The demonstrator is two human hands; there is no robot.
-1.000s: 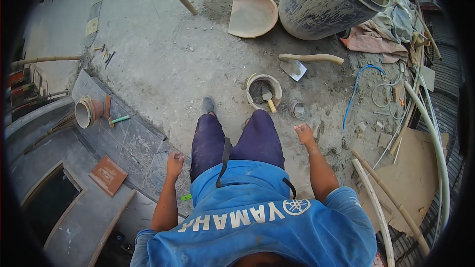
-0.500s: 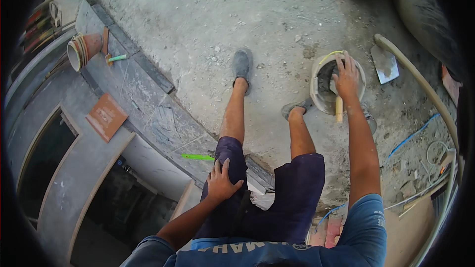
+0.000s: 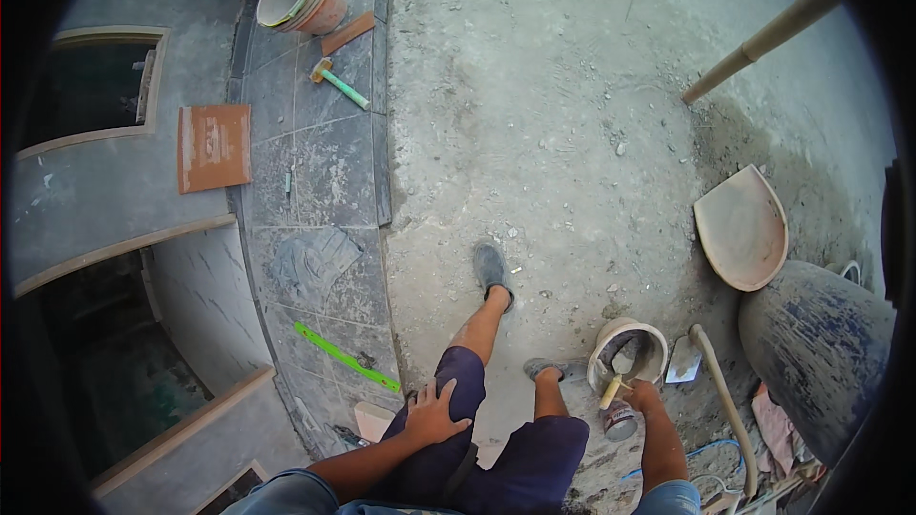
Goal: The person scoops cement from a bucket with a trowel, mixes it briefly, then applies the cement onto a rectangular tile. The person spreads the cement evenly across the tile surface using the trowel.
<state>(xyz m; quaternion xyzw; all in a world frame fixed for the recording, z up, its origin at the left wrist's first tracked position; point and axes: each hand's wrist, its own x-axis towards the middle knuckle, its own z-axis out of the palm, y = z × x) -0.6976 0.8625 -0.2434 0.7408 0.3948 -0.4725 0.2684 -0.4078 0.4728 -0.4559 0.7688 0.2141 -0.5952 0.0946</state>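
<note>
My left hand (image 3: 437, 416) rests on my left thigh with its fingers spread. At the near right rim of a pale bucket (image 3: 655, 336), my right hand (image 3: 644, 397) has its fingers curled, apparently around the bucket's thin yellow handle; the grip is small and partly hidden. Grey mortar lies inside the bucket. A trowel leans in it, its light wooden handle (image 3: 611, 393) sticking out over the near rim. Close beside the bucket stands a tin can (image 3: 619, 422). A flat metal blade (image 3: 683, 360) lies to the right of the bucket.
A bent pole (image 3: 725, 399) and a big dark drum (image 3: 821, 348) stand right, by a shallow scoop-shaped pan (image 3: 742, 229). On the left tiled ledge lie a green level (image 3: 345, 357), a cloth (image 3: 315, 262), a mallet (image 3: 341, 86) and stacked buckets (image 3: 324, 10). A bamboo post (image 3: 763, 41) rises far right.
My view has turned, showing more floor ahead. My right hand has moved from over the bucket's mouth to its near rim, and its fingers have closed. My left hand stays on my thigh.
</note>
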